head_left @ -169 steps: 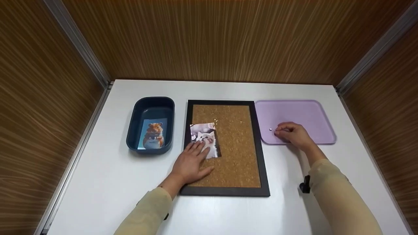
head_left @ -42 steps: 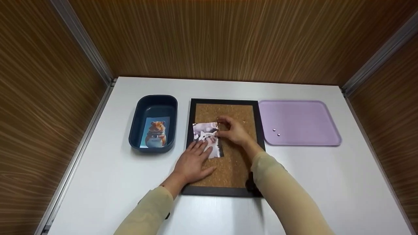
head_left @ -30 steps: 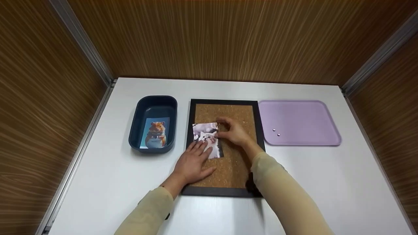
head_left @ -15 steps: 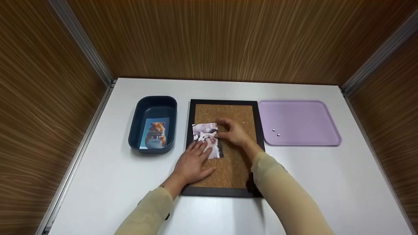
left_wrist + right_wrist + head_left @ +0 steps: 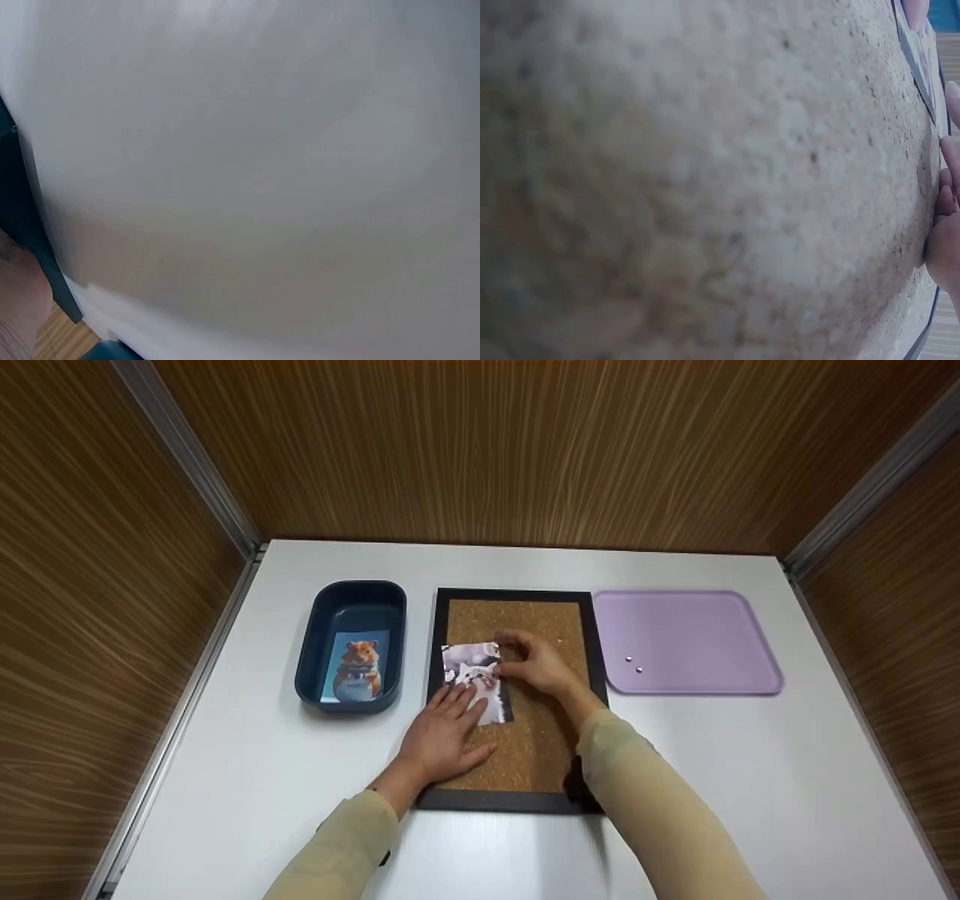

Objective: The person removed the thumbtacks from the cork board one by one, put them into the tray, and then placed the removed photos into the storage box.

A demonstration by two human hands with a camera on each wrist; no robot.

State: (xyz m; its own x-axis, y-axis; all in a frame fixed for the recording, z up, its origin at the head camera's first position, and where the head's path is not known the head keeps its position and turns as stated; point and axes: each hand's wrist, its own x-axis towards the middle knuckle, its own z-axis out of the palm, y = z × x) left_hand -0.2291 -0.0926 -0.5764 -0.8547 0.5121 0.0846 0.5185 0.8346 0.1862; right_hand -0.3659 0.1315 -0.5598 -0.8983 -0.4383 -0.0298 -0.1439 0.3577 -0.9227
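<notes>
Right hand (image 5: 541,666) curled in a pinching grip at cat photo (image 5: 474,681) corner; left hand (image 5: 442,732) flat, fingers spread, pressing photo onto cork board (image 5: 546,735). Outward: blue tub (image 5: 349,600) left, lilac tray (image 5: 686,630) right. White surface (image 5: 765,780), wood-grain walls (image 5: 480,450).

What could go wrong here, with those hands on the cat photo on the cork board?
1. The left hand presses only the lower part of the photo, so it may twist as the right hand works at its top right corner.
2. The right fingertips are bunched at that corner; if they hold a pin, it could prick them.
3. The two pins lie loose on the purple tray and may roll if bumped.
</notes>
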